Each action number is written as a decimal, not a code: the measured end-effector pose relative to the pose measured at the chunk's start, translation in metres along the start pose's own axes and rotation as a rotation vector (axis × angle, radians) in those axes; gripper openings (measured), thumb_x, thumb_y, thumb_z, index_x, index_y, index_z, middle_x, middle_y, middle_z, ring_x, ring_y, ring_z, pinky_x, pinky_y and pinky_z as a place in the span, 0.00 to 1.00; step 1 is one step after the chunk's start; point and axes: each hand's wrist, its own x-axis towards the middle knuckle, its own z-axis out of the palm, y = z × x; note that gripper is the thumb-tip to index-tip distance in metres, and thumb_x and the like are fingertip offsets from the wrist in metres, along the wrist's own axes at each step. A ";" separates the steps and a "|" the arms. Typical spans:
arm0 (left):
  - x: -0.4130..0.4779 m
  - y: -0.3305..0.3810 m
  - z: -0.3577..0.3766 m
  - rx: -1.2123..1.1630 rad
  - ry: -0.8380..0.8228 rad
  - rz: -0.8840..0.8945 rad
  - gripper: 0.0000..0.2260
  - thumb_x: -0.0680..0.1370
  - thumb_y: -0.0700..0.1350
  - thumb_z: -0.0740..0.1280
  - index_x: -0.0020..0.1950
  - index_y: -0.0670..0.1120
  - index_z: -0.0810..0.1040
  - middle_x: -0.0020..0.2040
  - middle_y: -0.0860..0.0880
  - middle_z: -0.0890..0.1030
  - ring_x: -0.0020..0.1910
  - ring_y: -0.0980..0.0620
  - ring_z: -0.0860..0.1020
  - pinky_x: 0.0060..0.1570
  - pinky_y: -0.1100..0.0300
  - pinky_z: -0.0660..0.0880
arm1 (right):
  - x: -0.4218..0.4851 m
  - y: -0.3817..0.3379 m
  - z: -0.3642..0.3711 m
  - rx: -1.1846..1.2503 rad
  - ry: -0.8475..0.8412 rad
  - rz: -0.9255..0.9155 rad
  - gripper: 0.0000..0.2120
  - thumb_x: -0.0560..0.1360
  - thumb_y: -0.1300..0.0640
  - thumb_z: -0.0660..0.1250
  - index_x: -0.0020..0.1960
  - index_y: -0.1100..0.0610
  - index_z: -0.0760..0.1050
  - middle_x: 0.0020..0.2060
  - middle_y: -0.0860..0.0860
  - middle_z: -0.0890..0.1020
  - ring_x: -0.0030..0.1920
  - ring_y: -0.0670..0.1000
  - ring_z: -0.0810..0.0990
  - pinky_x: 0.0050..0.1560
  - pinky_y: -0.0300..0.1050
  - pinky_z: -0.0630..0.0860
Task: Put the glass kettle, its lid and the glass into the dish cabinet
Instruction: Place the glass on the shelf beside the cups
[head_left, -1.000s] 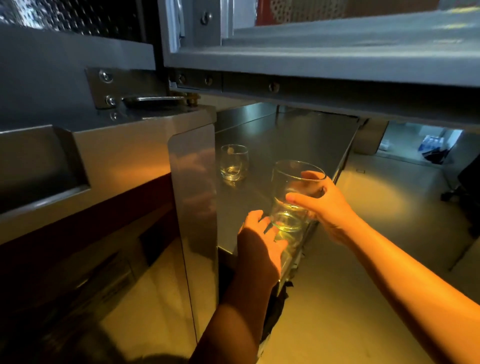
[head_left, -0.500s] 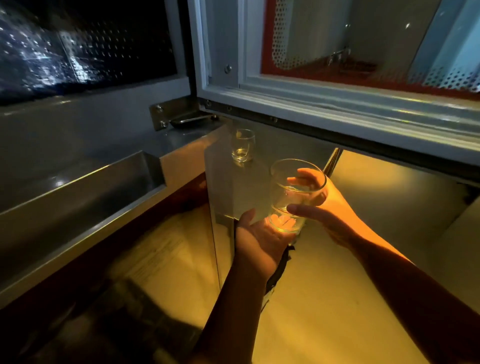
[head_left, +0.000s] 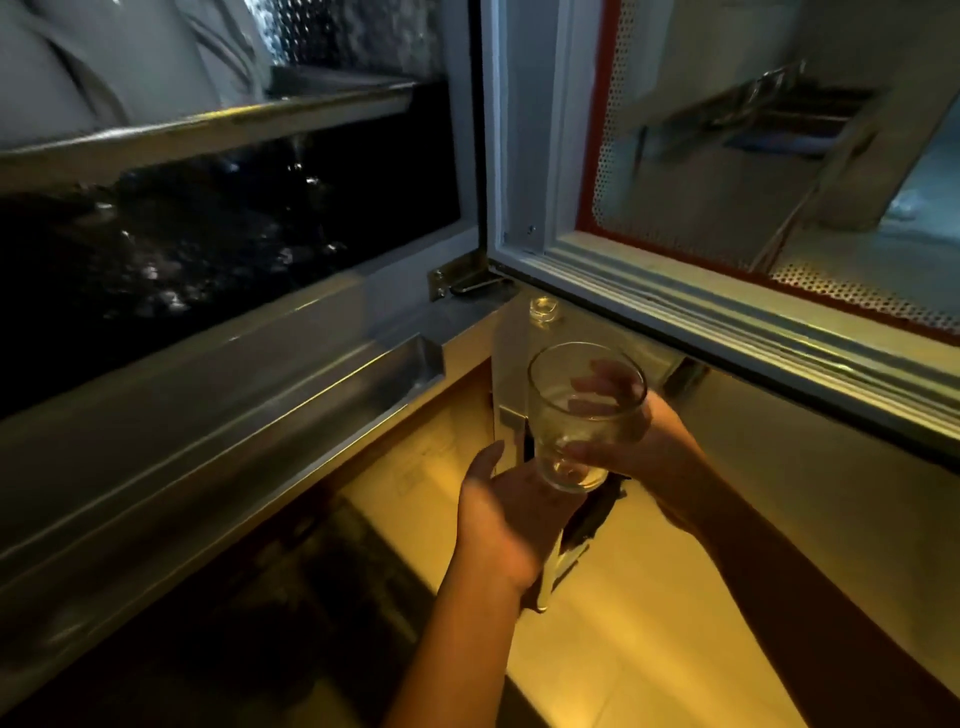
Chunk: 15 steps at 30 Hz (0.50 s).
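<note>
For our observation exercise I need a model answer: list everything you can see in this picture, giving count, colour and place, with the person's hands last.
glass kettle: one, clear, held in front of the cabinet, below the open door
glass: one, clear, small, standing beyond the kettle, just under the door's lower edge
cabinet door: one, pale grey frame with a red-edged perforated panel, open at upper right
hinge: one, metal, at the door's lower corner
shelf: one, steel, inside the dark cabinet, upper left
ledge: one, steel, along the cabinet's lower front, left
floor: one, pale, yellow-lit, bottom
right hand: one, grips the kettle's side
left hand: one, open beneath the kettle's base
</note>
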 end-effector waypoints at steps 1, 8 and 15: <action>-0.010 0.002 0.003 -0.013 0.023 0.022 0.24 0.77 0.52 0.57 0.62 0.35 0.73 0.56 0.34 0.77 0.53 0.38 0.76 0.57 0.49 0.71 | -0.004 -0.006 0.004 -0.003 -0.015 -0.009 0.38 0.49 0.55 0.77 0.57 0.45 0.68 0.56 0.46 0.77 0.57 0.48 0.77 0.56 0.49 0.77; -0.061 0.018 0.018 -0.079 0.090 0.162 0.22 0.79 0.53 0.54 0.61 0.37 0.73 0.54 0.33 0.79 0.53 0.37 0.76 0.51 0.48 0.71 | -0.016 -0.048 0.028 0.017 -0.136 -0.082 0.37 0.52 0.58 0.77 0.58 0.46 0.69 0.52 0.45 0.79 0.54 0.42 0.79 0.54 0.41 0.77; -0.094 0.035 0.028 -0.109 0.090 0.291 0.22 0.78 0.51 0.55 0.60 0.35 0.73 0.51 0.32 0.80 0.54 0.37 0.77 0.58 0.45 0.68 | -0.016 -0.081 0.046 0.044 -0.245 -0.152 0.32 0.58 0.66 0.79 0.59 0.55 0.72 0.49 0.49 0.83 0.50 0.46 0.82 0.49 0.40 0.78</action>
